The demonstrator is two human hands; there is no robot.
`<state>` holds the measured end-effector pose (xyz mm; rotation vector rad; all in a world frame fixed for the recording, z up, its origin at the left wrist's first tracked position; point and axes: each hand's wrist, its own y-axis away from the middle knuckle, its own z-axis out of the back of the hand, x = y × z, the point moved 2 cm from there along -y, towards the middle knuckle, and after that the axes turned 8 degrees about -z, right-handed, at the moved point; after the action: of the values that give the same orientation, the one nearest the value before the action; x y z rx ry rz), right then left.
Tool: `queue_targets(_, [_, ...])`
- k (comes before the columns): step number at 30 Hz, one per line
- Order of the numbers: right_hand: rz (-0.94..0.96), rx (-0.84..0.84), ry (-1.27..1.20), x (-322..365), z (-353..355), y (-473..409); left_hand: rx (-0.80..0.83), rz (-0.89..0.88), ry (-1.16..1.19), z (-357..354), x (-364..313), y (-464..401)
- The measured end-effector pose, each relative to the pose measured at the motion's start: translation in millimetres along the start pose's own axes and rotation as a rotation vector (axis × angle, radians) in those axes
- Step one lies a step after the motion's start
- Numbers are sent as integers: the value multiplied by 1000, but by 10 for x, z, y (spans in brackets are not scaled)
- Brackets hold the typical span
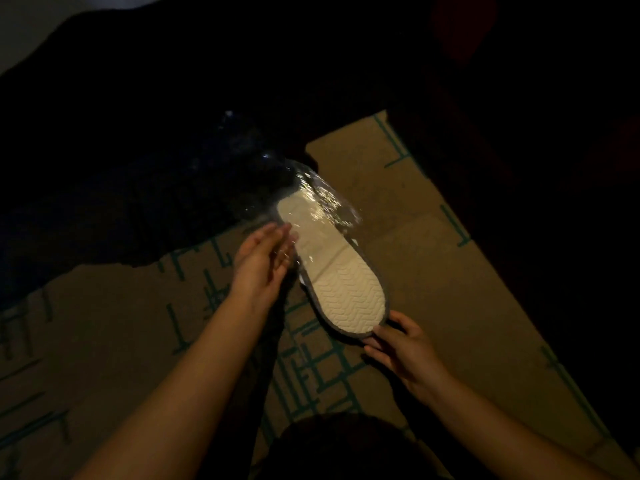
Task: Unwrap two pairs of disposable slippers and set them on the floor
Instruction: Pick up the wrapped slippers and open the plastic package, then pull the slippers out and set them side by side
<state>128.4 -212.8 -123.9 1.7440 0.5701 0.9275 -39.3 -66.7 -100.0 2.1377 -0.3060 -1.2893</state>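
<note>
risk: the clear wrapper (311, 199) was half off and looked slippery; a hard tug from the far end could have jerked the slipper (332, 268) out of the light pinch at its near end and dropped it sole-up, so i'd judge.
risk two: the room was very dim, so loose film could easily have been lost against the dark patch (138, 168) on the far left.
slipper look: pale cream sole facing up, wavy tread pressed into it, thin dark trim round the edge. whether a second slipper lay under it, i couldn't tell.
wrapper look: glossy, crinkled, catching highlights over the far half of the sole; the near half looked bare.
where it was: held above flattened cardboard (415, 237) with green print, running from near right to far left, between the two hands.
right hand (398, 348): fingers and thumb pinched the near end of the slipper at the trim.
left hand (266, 258): fingers fairly straight, lying against the slipper's left edge where the film began; a firm grip on the film wasn't visible.
progress: unwrapping under way, nothing seen set down on the floor yet.
</note>
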Motion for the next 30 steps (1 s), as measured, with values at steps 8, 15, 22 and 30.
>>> queue_targets(8, [280,-147,34,416,-56,84,122,58,-272,-181,391,358])
queue_targets(15, [380,-157,136,950,-102,-7,266,-23,-474,-374,447,540])
queue_targets(22, [552,-323,109,1658,134,-235,424,-605,-1258,-89,476,370])
queue_targets(30, [890,-918,1180,1531,219,-256,551,-557,-1741,85,723,436])
